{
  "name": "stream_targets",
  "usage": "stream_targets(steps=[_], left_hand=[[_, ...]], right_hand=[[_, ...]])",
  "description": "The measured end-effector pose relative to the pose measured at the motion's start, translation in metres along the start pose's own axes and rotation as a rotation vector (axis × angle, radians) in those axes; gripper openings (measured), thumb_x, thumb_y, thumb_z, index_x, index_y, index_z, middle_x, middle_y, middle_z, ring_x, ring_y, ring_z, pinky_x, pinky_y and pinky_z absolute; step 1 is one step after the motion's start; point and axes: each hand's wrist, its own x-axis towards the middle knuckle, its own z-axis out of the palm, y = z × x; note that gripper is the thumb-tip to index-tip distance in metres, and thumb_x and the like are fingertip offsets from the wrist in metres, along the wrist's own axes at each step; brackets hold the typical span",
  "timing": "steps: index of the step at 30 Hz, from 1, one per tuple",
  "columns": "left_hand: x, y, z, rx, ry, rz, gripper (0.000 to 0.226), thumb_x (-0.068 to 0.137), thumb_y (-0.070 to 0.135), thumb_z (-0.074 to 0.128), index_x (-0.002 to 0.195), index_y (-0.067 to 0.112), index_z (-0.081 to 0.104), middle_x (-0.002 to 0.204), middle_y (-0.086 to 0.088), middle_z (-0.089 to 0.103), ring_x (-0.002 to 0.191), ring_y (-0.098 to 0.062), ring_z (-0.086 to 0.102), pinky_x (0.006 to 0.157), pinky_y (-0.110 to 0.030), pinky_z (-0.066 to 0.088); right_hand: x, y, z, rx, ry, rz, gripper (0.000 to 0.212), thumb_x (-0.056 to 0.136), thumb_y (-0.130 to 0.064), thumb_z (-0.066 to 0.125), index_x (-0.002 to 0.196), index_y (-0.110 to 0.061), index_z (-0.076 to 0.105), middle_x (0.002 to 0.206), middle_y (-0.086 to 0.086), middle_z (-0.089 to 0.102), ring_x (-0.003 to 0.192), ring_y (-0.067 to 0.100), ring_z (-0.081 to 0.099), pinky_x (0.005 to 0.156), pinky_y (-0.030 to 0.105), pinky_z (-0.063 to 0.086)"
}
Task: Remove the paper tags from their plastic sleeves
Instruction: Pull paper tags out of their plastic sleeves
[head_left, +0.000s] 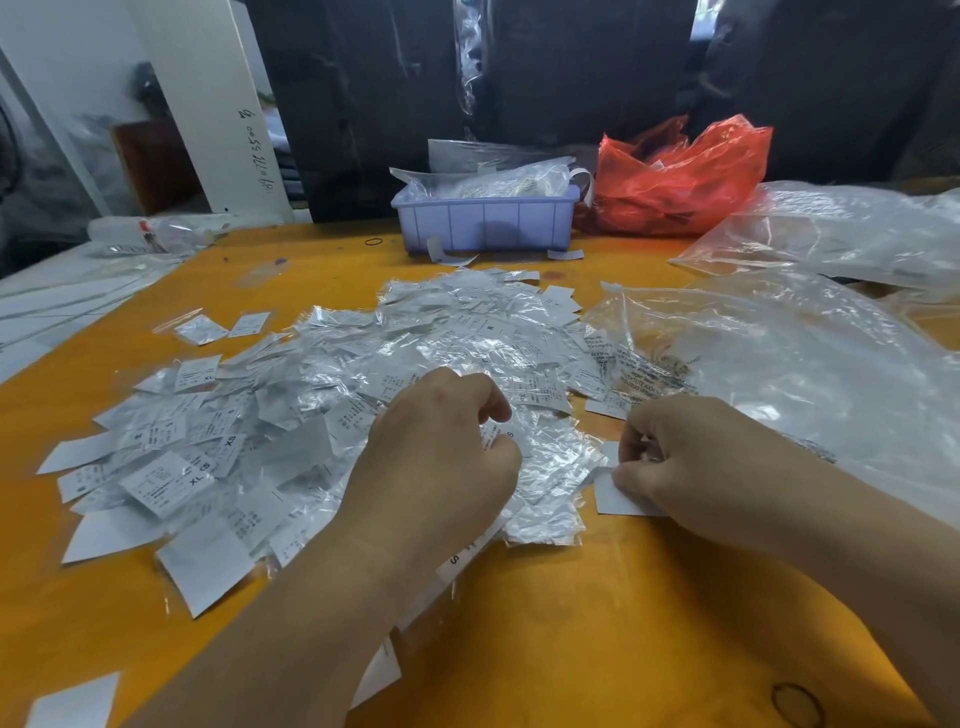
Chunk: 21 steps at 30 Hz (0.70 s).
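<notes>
Worktop (571, 623): orange, and it carries everything here.
Far left edge: a flat clear bottle (150, 236) lies on its side near some white sheets (57, 306).
Loose tags (171, 483): white paper tags lie spread out on the left part of the worktop. Some show letters like XL, S and XS.
Big pile (415, 353): many small shiny plastic sleeves with paper tags are heaped in the middle, mixed together.
Left hand (441, 457): it rests on the near side of the pile. The fingers are curled and they pinch a crinkly plastic sleeve (519, 441) with a tag in it.
Right hand (691, 462): it sits just beside the pile, a little apart from the left hand. The fingers are curled and the thumb and fingertips pinch a small white paper tag (618, 496) against the worktop.
Back middle: a light purple tub (485, 223) stands at the far edge, stuffed with clear plastic.
Back right: a red plastic bag (680, 176) sits just beside the tub.
Right side: big clear plastic bags (805, 353) lie crumpled, one with printed words on it.
Near right corner: a thin dark rubber band (797, 704) lies on the worktop.
</notes>
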Motion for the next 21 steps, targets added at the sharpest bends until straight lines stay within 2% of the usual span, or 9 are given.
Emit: stream_targets(steps=[2,6,8,10,12,16,19,21], left_hand=[[0.000,0.000,0.000,-0.007,0.004,0.000,0.018,0.087,0.029,0.059,0.104,0.033,0.062,0.104,0.015,0.054,0.093,-0.008,0.053,0.076,-0.027,0.044],[0.001,-0.001,0.001,-0.022,-0.001,0.038,0.018,0.088,0.030,0.059,0.106,0.034,0.061,0.100,0.017,0.054,0.091,-0.002,0.051,0.071,-0.020,0.041],[0.001,-0.001,0.001,-0.084,-0.025,0.067,0.020,0.090,0.035,0.059,0.110,0.037,0.059,0.096,0.018,0.055,0.086,0.002,0.052,0.066,-0.017,0.039],[0.000,0.001,0.001,-0.203,-0.071,0.085,0.023,0.090,0.049,0.056,0.112,0.040,0.056,0.090,0.018,0.059,0.080,0.003,0.056,0.063,-0.017,0.041],[0.000,0.003,0.000,-0.365,-0.147,0.091,0.031,0.087,0.063,0.046,0.107,0.042,0.057,0.083,0.014,0.063,0.075,0.002,0.058,0.062,-0.020,0.042],[-0.002,0.010,-0.001,-0.631,-0.332,0.134,0.041,0.088,0.061,0.039,0.097,0.029,0.063,0.079,0.003,0.068,0.070,-0.009,0.061,0.062,-0.026,0.042],[-0.001,0.012,-0.002,-0.754,-0.311,0.149,0.037,0.091,0.050,0.045,0.093,0.019,0.064,0.077,0.001,0.066,0.071,-0.014,0.062,0.058,-0.029,0.046],[0.000,0.010,-0.003,-0.807,-0.268,0.133,0.033,0.090,0.042,0.050,0.092,0.013,0.066,0.077,-0.002,0.065,0.073,-0.016,0.063,0.058,-0.030,0.049]], right_hand=[[0.000,0.000,0.001,-0.019,0.002,0.000,0.014,0.092,-0.028,0.058,0.080,-0.022,0.061,0.079,0.000,0.062,0.072,0.017,0.059,0.060,0.034,0.047],[0.001,0.004,-0.002,-0.027,0.074,-0.030,0.019,0.096,-0.027,0.054,0.077,-0.026,0.056,0.075,-0.005,0.057,0.066,0.011,0.051,0.054,0.026,0.034],[0.001,0.004,-0.005,0.065,0.201,-0.092,0.020,0.095,-0.026,0.057,0.076,-0.026,0.056,0.072,-0.006,0.057,0.064,0.010,0.052,0.054,0.027,0.035],[-0.001,0.001,-0.008,0.207,0.397,-0.232,0.019,0.093,-0.023,0.061,0.075,-0.026,0.057,0.066,-0.009,0.056,0.058,0.009,0.051,0.051,0.028,0.037],[-0.004,-0.005,-0.010,0.253,0.509,-0.379,0.016,0.091,-0.022,0.062,0.077,-0.026,0.057,0.061,-0.011,0.054,0.057,0.012,0.052,0.048,0.030,0.040],[-0.010,-0.014,-0.002,0.201,0.466,-0.559,0.012,0.092,-0.027,0.056,0.083,-0.018,0.058,0.061,-0.008,0.051,0.057,0.013,0.050,0.050,0.028,0.040],[-0.012,-0.018,0.005,0.225,0.352,-0.626,0.009,0.092,-0.023,0.056,0.087,-0.016,0.059,0.066,-0.005,0.056,0.059,0.013,0.054,0.052,0.031,0.043],[-0.013,-0.018,0.006,0.297,0.328,-0.622,0.009,0.094,-0.024,0.060,0.087,-0.018,0.061,0.061,-0.003,0.053,0.054,0.014,0.050,0.050,0.030,0.040]])
